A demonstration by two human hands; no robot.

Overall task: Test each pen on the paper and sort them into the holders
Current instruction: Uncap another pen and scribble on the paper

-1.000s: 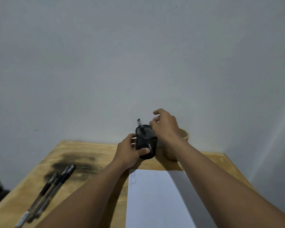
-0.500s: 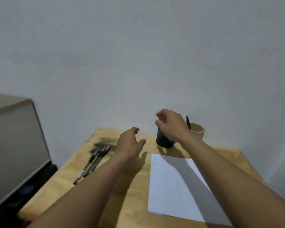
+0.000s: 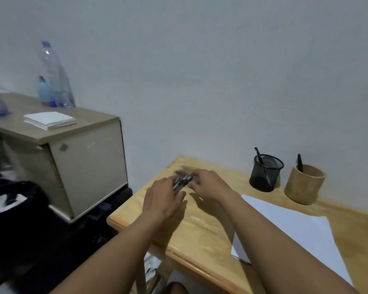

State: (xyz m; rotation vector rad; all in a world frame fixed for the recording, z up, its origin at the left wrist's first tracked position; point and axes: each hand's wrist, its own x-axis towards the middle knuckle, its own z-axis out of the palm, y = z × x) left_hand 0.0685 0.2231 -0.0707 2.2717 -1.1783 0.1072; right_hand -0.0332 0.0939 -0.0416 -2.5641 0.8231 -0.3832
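Observation:
A bundle of dark pens (image 3: 182,181) lies on the wooden table (image 3: 200,234) near its far left corner. My left hand (image 3: 163,201) covers their near ends, fingers curled over them. My right hand (image 3: 208,183) touches their far ends with its fingertips. Motion blur hides whether either hand grips a pen. A black mesh holder (image 3: 265,177) with one pen stands at the back. To its right is a wooden holder (image 3: 303,185), also with one pen. White paper (image 3: 295,228) lies on the right.
A low beige cabinet (image 3: 89,162) stands left of the table, with folded white paper (image 3: 49,119) and plastic bottles (image 3: 53,77) on top. A dark bag (image 3: 15,209) lies on the floor at left. The wall is close behind the holders.
My view swung left and down. My left hand let go of the mesh holder and my right hand left it too; both moved left to the loose pens.

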